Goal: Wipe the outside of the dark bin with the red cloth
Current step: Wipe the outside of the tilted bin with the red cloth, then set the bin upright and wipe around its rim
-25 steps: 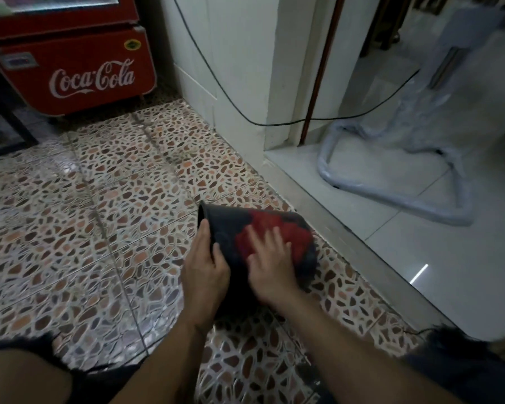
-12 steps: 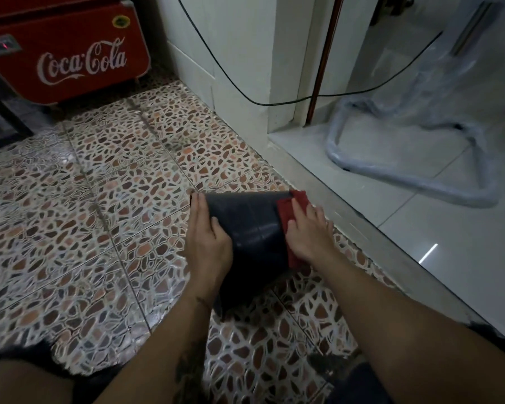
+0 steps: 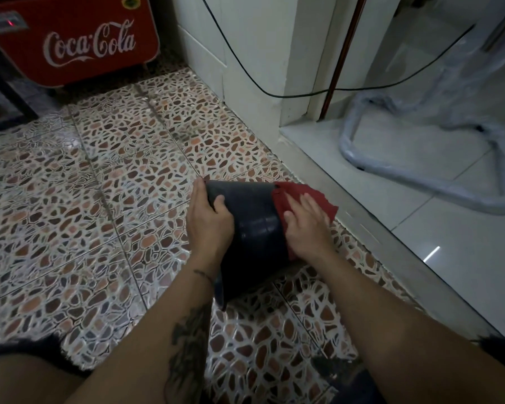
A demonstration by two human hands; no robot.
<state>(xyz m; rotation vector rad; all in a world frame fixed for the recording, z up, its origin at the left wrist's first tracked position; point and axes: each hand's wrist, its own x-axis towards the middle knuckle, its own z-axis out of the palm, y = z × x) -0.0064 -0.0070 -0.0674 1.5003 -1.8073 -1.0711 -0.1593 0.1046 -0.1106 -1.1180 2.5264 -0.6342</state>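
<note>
The dark bin (image 3: 252, 228) lies tilted on the pebble-patterned floor, its base pointing away from me and its wide rim toward me. My left hand (image 3: 209, 221) grips the bin's left side near the base, thumb on top. The red cloth (image 3: 299, 195) is draped over the bin's right side and far edge. My right hand (image 3: 308, 227) lies flat on the cloth, fingers spread, pressing it against the bin's right wall. The bin's opening is hidden under my forearms.
A raised grey door sill (image 3: 362, 225) runs diagonally just right of the bin. Beyond it stands a plastic-wrapped metal frame (image 3: 420, 173) on pale tiles. A red Coca-Cola cooler (image 3: 79, 45) stands far left, and a black cable (image 3: 274, 93) hangs along the white wall.
The red cloth and my right hand slid from the top of the bin to its right side. My left hand keeps its grip on the left side.
</note>
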